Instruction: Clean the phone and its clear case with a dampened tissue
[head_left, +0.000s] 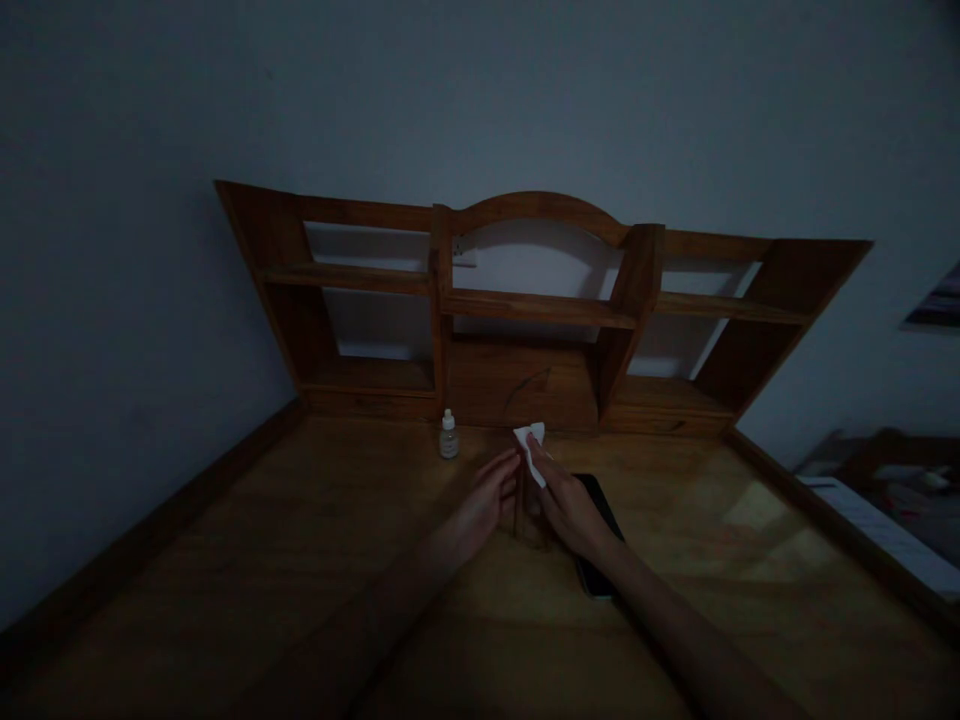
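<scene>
A folded piece of white paper or tissue [530,450] stands up above the desk, pinched in the fingers of my right hand [570,510]. My left hand [487,497] reaches in from the left, its fingertips right beside the white piece. A thin dark stick-like object [517,510] seems to rise between my hands, too dim to name. Under my right hand lies a black smartphone [596,535], partly hidden by the hand and wrist. A small white dropper bottle [448,436] stands upright on the wooden desk [337,520], left of my hands and apart from them.
A wooden hutch with shelves [536,305] rises along the back of the desk, and a wall socket [465,255] shows through it. Raised wooden rails edge the desk on both sides. Beyond the right rail, a bed [892,500] sits lower down. The room is dim.
</scene>
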